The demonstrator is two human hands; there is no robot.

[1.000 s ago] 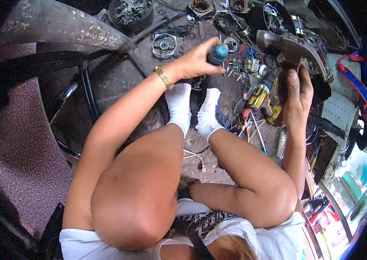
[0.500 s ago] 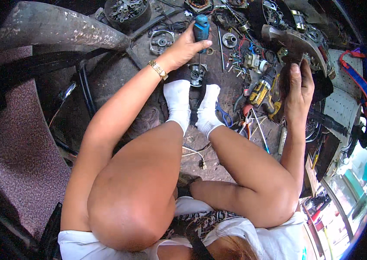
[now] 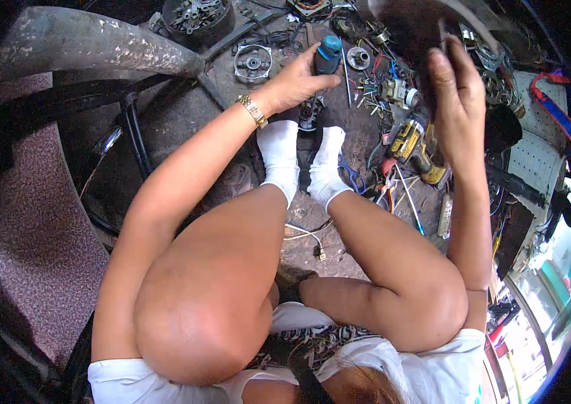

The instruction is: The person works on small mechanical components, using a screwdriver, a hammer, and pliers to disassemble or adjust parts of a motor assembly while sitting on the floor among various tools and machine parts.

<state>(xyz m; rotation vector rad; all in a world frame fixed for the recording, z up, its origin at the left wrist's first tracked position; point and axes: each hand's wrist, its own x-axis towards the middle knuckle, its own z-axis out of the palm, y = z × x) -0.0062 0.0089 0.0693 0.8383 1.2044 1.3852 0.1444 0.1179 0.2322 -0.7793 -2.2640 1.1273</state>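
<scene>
My left hand (image 3: 306,77) is closed round a teal tool handle (image 3: 328,55), held upright above a round metal housing (image 3: 308,116) that sits between my socked feet (image 3: 277,151). My right hand (image 3: 452,91) grips a hammer (image 3: 454,27), raised at the upper right; its head is dark and motion-blurred. A yellow-and-black drill (image 3: 413,151) lies below my right hand, with blue-handled scissors (image 3: 354,175) beside my right foot. A silver ring-shaped cover (image 3: 253,62) and a small flanged metal part (image 3: 359,58) lie near my left hand.
Loose screws, wires and motor parts cover the floor (image 3: 373,114). A tub of metal pieces (image 3: 198,15) stands behind. A thick grey post (image 3: 97,44) and black tubing (image 3: 134,135) are at the left. A blue-and-red strap (image 3: 561,121) lies on perforated metal panels at the right.
My left hand has moved left with the teal handle, uncovering part of the housing, then shifted slightly back right. My right hand has since swung the hammer upward, away from me.
</scene>
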